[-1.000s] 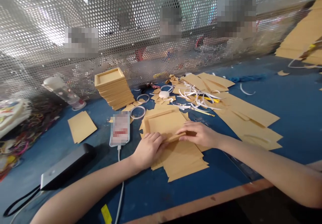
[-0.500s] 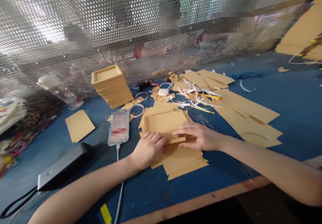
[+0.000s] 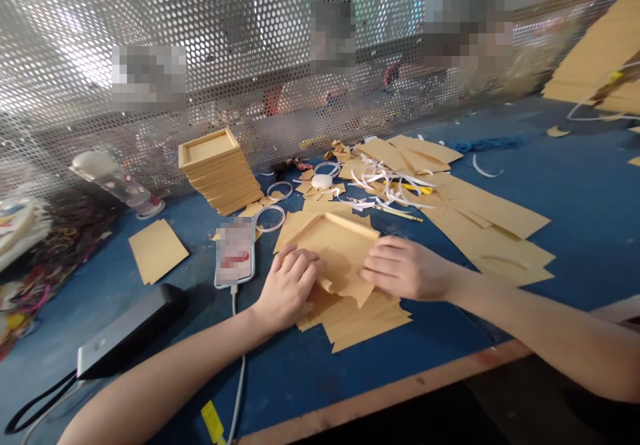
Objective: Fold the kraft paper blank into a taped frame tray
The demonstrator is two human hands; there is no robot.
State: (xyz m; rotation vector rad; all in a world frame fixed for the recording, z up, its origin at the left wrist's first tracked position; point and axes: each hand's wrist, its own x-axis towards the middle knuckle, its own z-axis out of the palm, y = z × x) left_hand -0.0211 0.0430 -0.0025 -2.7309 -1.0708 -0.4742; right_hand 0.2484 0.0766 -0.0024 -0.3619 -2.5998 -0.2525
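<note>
In front of me lies a partly folded kraft-cardboard box piece point(image 3: 345, 251), turned at an angle, with a raised rim along its far side. My left hand point(image 3: 290, 285) grips its left edge, fingers curled over it. On the opposite side my right hand point(image 3: 405, 268) holds the right edge, its fingers closed and the thumb partly hidden. The near edge of the piece is notched and has a curled-up flap. Underneath is a pile of flat kraft cardboard blanks point(image 3: 357, 325) with cut corners.
Beyond my left hand stand a phone point(image 3: 237, 251) on a cable and a tall stack of folded box trays point(image 3: 220, 178). Left lie a black-and-grey device point(image 3: 133, 331), a clear bottle point(image 3: 120, 181) and loose cardboard point(image 3: 159, 250). White strips point(image 3: 395, 188) and more cardboard sheets point(image 3: 493, 231) spread to the right.
The box piece has been turned, so its raised rim now faces away from me. My right hand has shifted right from the near fold to the right edge.
</note>
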